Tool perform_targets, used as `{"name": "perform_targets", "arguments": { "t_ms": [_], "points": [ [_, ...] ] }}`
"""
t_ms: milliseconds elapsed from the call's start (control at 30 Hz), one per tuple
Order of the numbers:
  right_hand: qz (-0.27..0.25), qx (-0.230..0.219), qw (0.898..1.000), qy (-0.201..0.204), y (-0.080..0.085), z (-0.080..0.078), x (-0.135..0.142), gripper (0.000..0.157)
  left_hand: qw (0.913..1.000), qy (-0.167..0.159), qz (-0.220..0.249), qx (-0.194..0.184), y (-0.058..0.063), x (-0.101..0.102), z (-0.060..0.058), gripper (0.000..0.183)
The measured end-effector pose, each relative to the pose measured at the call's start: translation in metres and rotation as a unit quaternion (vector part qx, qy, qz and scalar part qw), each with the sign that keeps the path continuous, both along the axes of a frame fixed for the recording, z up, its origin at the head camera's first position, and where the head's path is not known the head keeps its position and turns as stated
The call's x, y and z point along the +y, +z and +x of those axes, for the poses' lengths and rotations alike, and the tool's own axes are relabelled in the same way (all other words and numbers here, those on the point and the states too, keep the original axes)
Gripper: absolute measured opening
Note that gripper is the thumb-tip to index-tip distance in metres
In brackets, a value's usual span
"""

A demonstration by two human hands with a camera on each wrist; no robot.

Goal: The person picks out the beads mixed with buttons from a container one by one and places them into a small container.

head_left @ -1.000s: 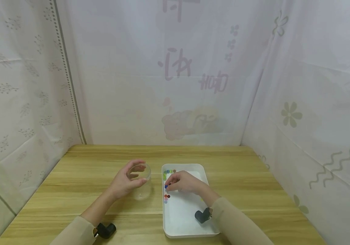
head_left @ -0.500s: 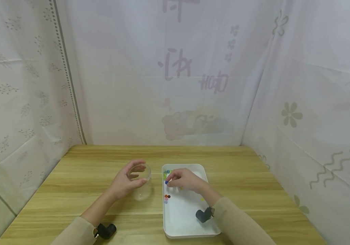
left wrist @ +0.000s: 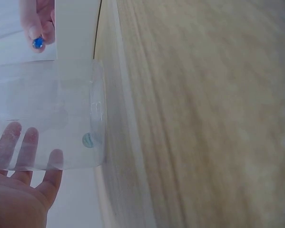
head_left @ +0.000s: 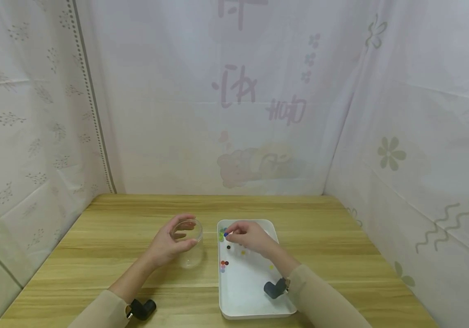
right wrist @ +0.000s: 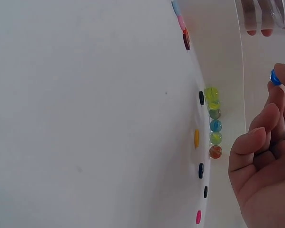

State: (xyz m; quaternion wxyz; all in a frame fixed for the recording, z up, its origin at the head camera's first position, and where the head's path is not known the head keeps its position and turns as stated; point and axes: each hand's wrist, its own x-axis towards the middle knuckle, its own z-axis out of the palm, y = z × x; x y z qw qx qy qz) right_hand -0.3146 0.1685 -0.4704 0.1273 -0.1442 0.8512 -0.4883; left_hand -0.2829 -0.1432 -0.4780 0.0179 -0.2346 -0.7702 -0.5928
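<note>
My left hand point(head_left: 166, 243) grips a clear plastic jar point(head_left: 192, 257) standing on the table left of the tray, thumb and fingers around its upper part. A greenish marble point(left wrist: 88, 140) lies at the jar's bottom in the left wrist view. Over the far left part of the white tray point(head_left: 242, 307), my right hand point(head_left: 252, 238) pinches a blue marble point(right wrist: 274, 77) between thumb and fingertip. Several glass marbles point(right wrist: 216, 125) line the tray's edge below that hand. Flat round buttons lie near them, among them a yellow button point(right wrist: 197, 138) and a black button point(right wrist: 201, 170).
Red, pink and dark buttons point(head_left: 223, 263) lie along the tray's left wall, nearer to me. A yellow piece point(head_left: 271, 267) is by the right wall. Both sit on a wooden table point(head_left: 136, 209) with patterned curtains point(head_left: 169, 114) on three sides.
My right hand has moved toward the tray's far end with the blue marble pinched in it, uncovering a dark button and a yellow one. The left hand and jar stay put.
</note>
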Motion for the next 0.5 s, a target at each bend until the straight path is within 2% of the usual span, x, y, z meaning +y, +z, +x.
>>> {"name": "perform_targets", "arguments": {
  "t_ms": [500],
  "points": [
    [-0.048, -0.009, 0.999, -0.017, 0.0046, -0.0027, -0.0007, 0.022, 1.0000, 0.004, -0.004, 0.002, -0.0002, -0.0001, 0.0008, 0.066]
  ]
}}
